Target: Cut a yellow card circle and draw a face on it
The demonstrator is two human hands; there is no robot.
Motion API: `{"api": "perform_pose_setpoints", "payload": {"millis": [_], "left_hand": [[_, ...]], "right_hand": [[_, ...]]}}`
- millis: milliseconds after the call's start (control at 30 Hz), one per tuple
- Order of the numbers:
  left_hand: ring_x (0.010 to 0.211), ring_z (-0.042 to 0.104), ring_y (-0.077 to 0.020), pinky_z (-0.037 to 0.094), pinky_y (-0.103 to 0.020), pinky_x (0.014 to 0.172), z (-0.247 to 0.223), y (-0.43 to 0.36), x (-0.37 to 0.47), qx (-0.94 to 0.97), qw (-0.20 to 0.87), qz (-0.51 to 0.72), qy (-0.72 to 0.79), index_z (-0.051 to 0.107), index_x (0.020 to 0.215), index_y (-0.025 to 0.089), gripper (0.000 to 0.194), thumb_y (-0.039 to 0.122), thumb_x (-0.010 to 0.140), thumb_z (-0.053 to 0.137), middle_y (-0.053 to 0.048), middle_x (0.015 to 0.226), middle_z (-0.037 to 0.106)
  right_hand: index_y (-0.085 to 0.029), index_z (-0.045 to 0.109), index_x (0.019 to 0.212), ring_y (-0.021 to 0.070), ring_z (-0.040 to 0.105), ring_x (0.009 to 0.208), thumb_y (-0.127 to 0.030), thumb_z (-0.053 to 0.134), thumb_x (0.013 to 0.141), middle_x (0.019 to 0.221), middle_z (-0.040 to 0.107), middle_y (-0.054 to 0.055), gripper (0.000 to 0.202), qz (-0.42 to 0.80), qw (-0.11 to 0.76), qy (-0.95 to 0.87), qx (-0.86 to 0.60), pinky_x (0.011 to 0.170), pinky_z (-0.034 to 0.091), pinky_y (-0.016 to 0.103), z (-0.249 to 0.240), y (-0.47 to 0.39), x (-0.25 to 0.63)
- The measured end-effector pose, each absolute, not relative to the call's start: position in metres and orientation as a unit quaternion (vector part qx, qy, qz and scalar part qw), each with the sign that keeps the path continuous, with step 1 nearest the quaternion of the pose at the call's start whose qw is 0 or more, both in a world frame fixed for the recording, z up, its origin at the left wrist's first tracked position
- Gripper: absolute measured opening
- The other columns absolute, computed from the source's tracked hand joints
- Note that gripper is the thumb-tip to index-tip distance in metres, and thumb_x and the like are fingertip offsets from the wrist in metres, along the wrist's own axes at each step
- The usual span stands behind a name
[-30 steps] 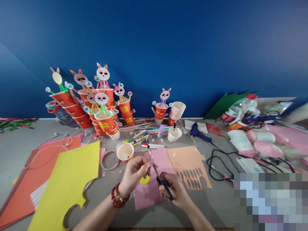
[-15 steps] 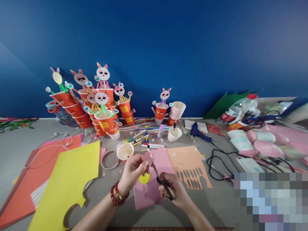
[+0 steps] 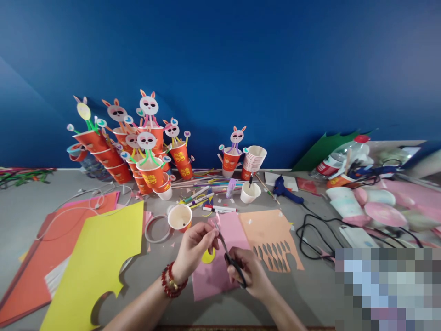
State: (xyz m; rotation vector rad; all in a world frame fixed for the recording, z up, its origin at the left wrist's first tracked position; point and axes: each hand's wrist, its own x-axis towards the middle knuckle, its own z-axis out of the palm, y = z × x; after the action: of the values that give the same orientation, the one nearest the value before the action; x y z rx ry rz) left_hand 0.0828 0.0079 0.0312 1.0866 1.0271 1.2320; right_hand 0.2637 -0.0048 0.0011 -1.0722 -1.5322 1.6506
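Scissors sit in my right hand, wrapped around black handles. My left hand pinches small pink paper piece near blades. Yellow disc below, on pink sheet; peach sheet with cut-out holes beside, open cup beyond.

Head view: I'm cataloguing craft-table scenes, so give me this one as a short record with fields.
Left hand: fingers pinched near the scissors; anything held is hard to make out
Right hand: holds the scissors
Below hands: pink sheet; yellow piece, partly hidden by left hand
Right of pink sheet: peach sheet with leaf-shaped holes
Far left: yellow sheet over orange-red sheets
Behind: rabbit-faced figures in red cups; blue glue gun
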Motion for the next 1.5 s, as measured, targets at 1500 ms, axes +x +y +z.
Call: {"api": "perform_pose_setpoints", "payload": {"millis": [1500], "left_hand": [[0.046,0.052,-0.0085,0.043,-0.019,0.044,0.036,0.010,0.080,0.481,0.535,0.523,0.457,0.063,0.074,0.014,0.040,0.052,0.085,0.069,-0.002,0.058,0.064]], "right_hand": [[-0.022,0.040,0.065,0.0090,0.046,0.042,-0.074,0.067,0.072,0.053,0.044,-0.006,0.059,0.621,0.307,-0.590,-0.415,0.041,0.038,0.020,-0.015,-0.003,0.267]]}}
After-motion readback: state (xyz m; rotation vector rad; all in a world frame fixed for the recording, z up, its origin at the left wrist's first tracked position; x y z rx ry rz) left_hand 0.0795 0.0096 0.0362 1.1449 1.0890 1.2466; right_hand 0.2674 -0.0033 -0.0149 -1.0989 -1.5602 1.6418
